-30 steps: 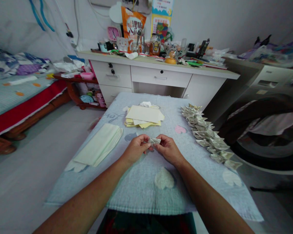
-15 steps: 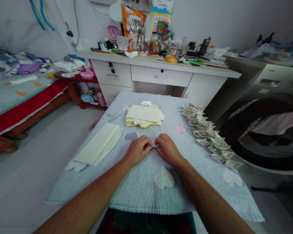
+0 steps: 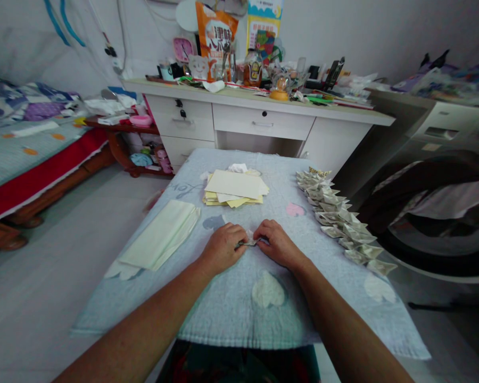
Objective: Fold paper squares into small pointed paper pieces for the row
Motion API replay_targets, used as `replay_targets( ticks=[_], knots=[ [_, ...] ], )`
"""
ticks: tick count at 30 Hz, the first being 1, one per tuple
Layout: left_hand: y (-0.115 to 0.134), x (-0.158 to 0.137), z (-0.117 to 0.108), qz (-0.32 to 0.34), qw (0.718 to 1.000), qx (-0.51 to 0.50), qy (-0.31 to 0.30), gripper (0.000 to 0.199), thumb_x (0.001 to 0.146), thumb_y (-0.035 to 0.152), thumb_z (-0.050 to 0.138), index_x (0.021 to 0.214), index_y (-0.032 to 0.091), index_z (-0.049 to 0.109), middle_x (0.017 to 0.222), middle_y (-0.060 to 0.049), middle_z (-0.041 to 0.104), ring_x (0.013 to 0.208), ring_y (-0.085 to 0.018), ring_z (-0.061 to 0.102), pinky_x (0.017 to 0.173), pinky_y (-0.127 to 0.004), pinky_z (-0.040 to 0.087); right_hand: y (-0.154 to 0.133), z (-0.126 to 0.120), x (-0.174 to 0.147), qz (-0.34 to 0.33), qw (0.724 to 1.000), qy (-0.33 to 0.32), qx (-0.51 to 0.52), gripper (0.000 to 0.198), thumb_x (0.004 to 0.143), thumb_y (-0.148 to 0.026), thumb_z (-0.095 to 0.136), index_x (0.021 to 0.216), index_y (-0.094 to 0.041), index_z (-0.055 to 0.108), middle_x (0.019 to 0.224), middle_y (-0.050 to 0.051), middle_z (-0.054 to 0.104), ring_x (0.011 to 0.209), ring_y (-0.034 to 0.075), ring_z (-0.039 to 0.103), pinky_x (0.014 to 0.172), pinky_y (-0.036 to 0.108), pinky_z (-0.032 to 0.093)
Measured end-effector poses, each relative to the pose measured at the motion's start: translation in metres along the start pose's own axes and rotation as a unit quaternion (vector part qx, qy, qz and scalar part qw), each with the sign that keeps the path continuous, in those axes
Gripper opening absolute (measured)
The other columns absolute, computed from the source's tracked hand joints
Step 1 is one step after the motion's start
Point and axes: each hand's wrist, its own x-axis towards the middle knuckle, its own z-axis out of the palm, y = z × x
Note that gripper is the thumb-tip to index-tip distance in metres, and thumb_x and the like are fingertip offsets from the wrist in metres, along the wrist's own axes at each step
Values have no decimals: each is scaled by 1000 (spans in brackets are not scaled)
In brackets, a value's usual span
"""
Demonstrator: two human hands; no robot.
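Between my two hands, low over the middle of the cloth, is a small folded piece of paper [image 3: 251, 240], greyish and mostly covered by fingers. My left hand [image 3: 225, 246] pinches its left end, and my right hand [image 3: 277, 242] pinches the right end. Just beyond them lies a stack of cream and yellow paper sheets [image 3: 235, 184]. To the left rests a pale green folded pile of paper [image 3: 159, 234]. Along the right side several folded paper boats [image 3: 343, 223] stand in a long, tightly nested row.
A pale blue patterned cloth [image 3: 231, 314] covers the table. Behind it stands a white desk [image 3: 263, 119] crowded with jars, a snack bag [image 3: 216, 34] and a pink clock [image 3: 182, 49]. A washing machine [image 3: 439, 133] is at the right, a bed [image 3: 35, 143] at the left.
My fingers have shifted slightly on the folded paper, the right hand moving a little to the right. More of the paper shows between them now.
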Motion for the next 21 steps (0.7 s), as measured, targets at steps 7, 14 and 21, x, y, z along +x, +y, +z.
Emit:
replay_targets(
  ticks=[7, 14, 21],
  knots=[
    [1, -1, 5, -9, 1000, 7, 15, 12, 84, 14, 53, 78, 18, 63, 86, -5, 59, 85, -19, 54, 78, -32, 42, 3, 1, 1, 29, 1000, 0, 10, 11, 79, -8, 65, 80, -19, 68, 83, 3, 61, 83, 17, 51, 79, 31, 35],
    [0, 2, 7, -73, 996, 36, 36, 10, 82, 20, 56, 76, 17, 64, 88, -5, 55, 87, -20, 51, 80, -34, 41, -2, 1, 2, 107, 994, -1, -10, 3, 83, -21, 64, 83, -19, 67, 89, 3, 59, 89, 18, 49, 82, 32, 33],
    [2, 4, 6, -121, 990, 72, 26, 15, 83, 26, 56, 73, 18, 64, 88, -4, 54, 87, -19, 51, 79, -35, 39, -8, 0, 4, 150, 988, -6, -46, 10, 87, -25, 59, 84, -20, 68, 90, 4, 57, 92, 18, 47, 81, 31, 31]
  ],
)
